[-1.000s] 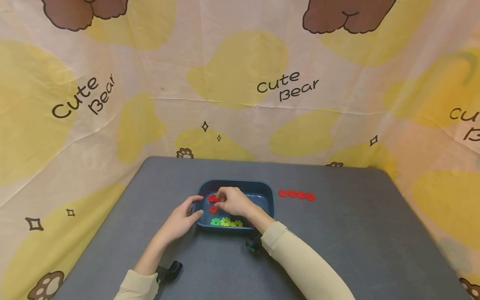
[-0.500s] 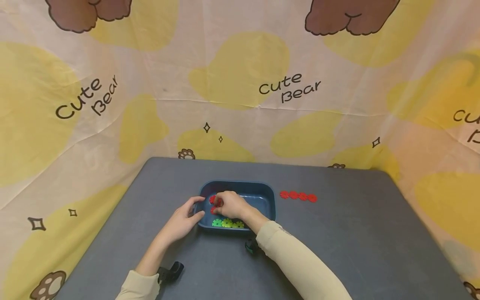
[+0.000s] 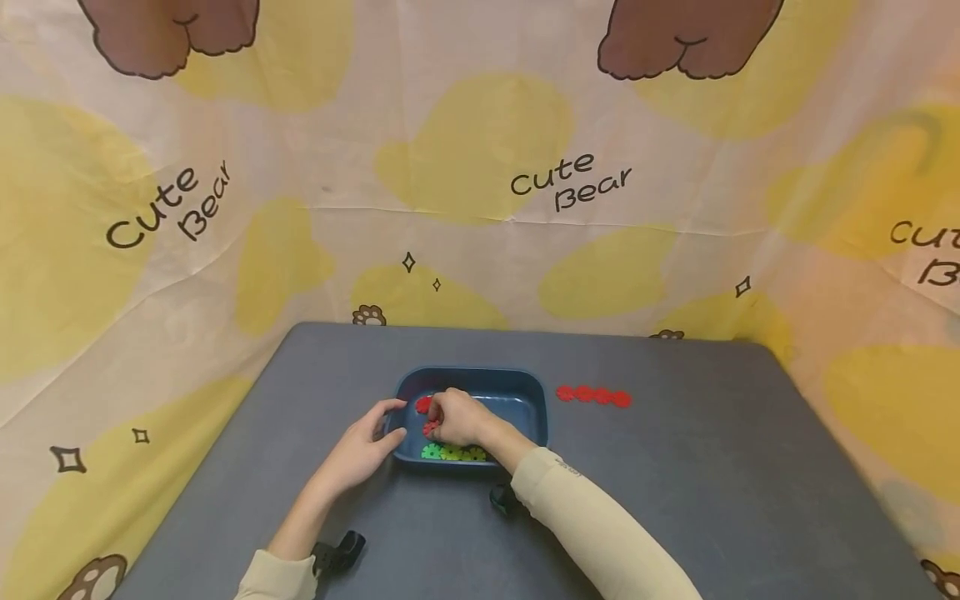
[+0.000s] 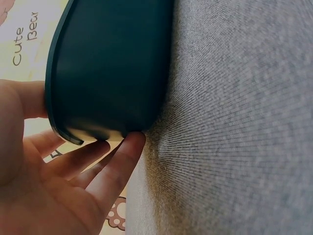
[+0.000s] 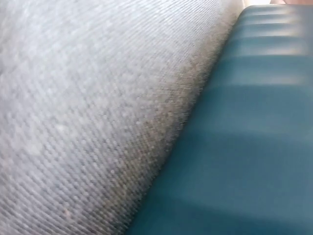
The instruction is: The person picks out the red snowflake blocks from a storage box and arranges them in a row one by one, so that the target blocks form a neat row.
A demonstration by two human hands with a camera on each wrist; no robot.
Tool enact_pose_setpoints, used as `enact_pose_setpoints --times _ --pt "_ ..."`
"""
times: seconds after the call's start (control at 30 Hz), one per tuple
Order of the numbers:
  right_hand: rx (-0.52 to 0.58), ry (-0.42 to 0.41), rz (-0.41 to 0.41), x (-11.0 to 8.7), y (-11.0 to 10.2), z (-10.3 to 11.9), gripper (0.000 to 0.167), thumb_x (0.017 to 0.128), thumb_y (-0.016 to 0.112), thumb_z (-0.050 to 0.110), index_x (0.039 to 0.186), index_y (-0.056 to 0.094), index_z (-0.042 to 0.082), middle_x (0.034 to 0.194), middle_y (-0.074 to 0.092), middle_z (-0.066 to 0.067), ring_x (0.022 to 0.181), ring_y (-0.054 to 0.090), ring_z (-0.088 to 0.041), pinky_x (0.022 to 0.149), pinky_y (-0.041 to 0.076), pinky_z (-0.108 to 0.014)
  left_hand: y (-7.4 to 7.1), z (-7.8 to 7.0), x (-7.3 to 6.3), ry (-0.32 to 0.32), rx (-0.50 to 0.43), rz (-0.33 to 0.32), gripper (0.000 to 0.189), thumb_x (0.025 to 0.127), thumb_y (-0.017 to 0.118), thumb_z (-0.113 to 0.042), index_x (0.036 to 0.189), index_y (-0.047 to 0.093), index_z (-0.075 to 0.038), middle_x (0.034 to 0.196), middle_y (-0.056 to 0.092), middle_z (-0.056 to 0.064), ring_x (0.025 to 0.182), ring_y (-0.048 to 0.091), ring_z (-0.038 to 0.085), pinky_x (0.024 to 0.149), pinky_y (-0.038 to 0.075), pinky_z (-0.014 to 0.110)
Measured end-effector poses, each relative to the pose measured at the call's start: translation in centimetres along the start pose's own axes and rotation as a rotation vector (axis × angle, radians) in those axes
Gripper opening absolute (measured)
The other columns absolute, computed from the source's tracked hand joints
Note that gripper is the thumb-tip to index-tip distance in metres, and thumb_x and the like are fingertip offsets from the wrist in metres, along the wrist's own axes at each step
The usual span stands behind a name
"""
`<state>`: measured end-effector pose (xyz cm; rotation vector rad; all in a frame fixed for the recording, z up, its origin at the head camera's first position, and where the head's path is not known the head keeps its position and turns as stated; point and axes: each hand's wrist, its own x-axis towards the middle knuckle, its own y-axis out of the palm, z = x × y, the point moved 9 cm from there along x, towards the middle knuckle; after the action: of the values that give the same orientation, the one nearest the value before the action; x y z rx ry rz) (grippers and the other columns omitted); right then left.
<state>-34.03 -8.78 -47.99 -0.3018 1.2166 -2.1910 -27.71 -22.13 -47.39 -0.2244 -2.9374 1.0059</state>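
In the head view, a dark teal tray stands on the table. My left hand holds its left end, with thumb and fingers at the rim. The left wrist view shows the left fingers against the tray's outer end wall. My right hand reaches into the tray and pinches a red snowflake disc, partly covered by the fingers. Another red disc lies just beyond the fingertips. Green and yellow-green discs lie along the tray's near side. The right wrist view shows only tray wall and table.
A row of several red discs lies on the grey table right of the tray. Black wrist camera mounts sit at both wrists. A printed cloth hangs behind the table and at its sides.
The right hand's fingertips have come slightly nearer and down onto the nearer red disc. The left hand stays at the tray's left end, and the row of red discs is unchanged.
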Motion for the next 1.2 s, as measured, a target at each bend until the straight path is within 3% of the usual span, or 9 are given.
enact_pose_setpoints --times 0.33,0.47,0.63,1.2 --pt "0.041 -0.004 0.029 -0.9 0.0 0.0 0.017 0.09 0.076 0.013 0.102 0.064 0.015 0.088 0.062 0.005 0.073 0.057 -0.012 0.069 0.051 -0.025 -0.1 0.4 -0.1 -0.009 -0.003 -0.009 0.048 0.102 0.062 -0.022 0.148 0.048 -0.016 0.155 0.043 0.02 0.139 0.043 0.049 0.109 0.038 0.064" --pt "0.08 -0.024 0.02 -1.5 -0.6 0.0 0.015 0.091 0.075 0.012 0.102 0.065 0.014 0.079 0.062 0.004 0.065 0.055 -0.012 0.064 0.05 -0.025 -0.1 0.5 0.0 -0.014 0.002 -0.008 0.049 0.102 0.061 -0.023 0.148 0.047 -0.016 0.155 0.043 0.02 0.139 0.043 0.049 0.109 0.038 0.064" --pt "0.135 -0.037 0.004 -2.7 -1.8 -0.1 0.015 0.093 0.073 0.012 0.107 0.066 0.011 0.066 0.058 0.002 0.053 0.051 -0.012 0.057 0.047 -0.025 -0.2 0.4 0.1 -0.017 0.005 -0.006 0.049 0.102 0.061 -0.023 0.149 0.047 -0.016 0.156 0.042 0.021 0.139 0.043 0.049 0.109 0.037 0.064" --pt "0.199 -0.12 -0.104 -7.7 -7.2 -0.6 0.015 0.094 0.072 0.013 0.106 0.064 0.014 0.075 0.059 0.004 0.058 0.054 -0.012 0.061 0.049 -0.029 0.0 0.4 0.2 -0.015 0.029 -0.005 0.05 0.102 0.06 -0.023 0.149 0.046 -0.016 0.157 0.039 0.022 0.14 0.042 0.049 0.11 0.037 0.062"
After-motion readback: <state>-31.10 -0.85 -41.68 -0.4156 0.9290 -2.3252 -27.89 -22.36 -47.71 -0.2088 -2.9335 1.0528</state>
